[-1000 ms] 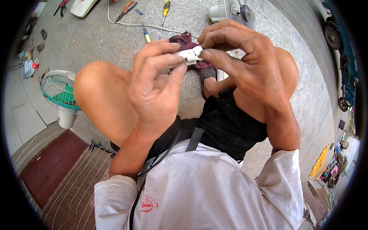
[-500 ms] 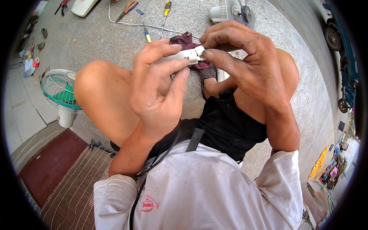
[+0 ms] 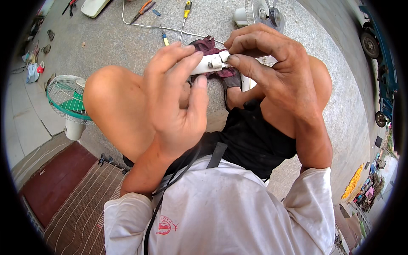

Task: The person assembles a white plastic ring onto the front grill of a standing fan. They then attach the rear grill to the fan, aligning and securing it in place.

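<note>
Two hands share one small white part (image 3: 211, 63): left hand (image 3: 176, 97) pinches its near end, right hand (image 3: 272, 63) grips the far end w/ fingertips (screw visible); it's best kept steady, both grips pressed tight.

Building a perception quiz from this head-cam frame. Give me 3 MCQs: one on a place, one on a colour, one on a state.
1. Where does the fan with the green guard stand?
A. on the person's left
B. on the person's right
C. between the feet

2. What colour is the small part held in both hands?
A. black
B. white
C. yellow

3. How is it held?
A. lying on the ground
B. by the left hand alone
C. pinched by both hands

Key: A, the fan stands on the left; B, the small part is white; C, the left hand and the right hand both grip it.
</note>
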`<action>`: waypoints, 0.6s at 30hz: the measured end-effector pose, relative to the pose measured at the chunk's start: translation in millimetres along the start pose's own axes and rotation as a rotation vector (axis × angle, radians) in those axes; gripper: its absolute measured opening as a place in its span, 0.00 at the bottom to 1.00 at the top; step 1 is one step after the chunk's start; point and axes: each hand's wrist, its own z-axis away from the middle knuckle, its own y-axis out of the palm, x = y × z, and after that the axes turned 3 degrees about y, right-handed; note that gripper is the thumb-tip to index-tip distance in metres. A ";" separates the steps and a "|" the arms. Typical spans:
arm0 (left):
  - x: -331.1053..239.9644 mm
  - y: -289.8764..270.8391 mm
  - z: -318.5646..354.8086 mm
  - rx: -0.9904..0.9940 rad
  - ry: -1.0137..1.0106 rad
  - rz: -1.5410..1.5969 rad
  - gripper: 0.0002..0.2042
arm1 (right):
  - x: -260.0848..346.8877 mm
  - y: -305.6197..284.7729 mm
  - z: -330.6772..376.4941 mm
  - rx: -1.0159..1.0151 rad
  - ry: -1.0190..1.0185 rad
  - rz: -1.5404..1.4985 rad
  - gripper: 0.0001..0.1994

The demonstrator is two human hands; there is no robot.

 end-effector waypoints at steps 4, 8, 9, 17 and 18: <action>8.8 -5.5 0.8 0.087 0.163 -0.044 0.13 | -0.2 0.3 0.5 0.003 0.017 -0.001 0.06; 11.5 -4.3 1.7 0.065 0.159 -0.048 0.14 | 1.7 1.3 -0.2 -0.013 0.024 -0.044 0.05; 15.6 -5.3 3.4 0.100 0.209 -0.050 0.14 | 2.3 1.6 0.9 -0.010 0.037 -0.048 0.05; 7.5 -7.2 -0.4 0.067 0.213 -0.048 0.15 | 4.4 2.0 -0.3 -0.015 0.037 -0.086 0.05; 7.9 -2.5 -1.2 0.035 0.148 -0.059 0.15 | 3.0 1.3 -0.9 -0.015 0.023 -0.065 0.05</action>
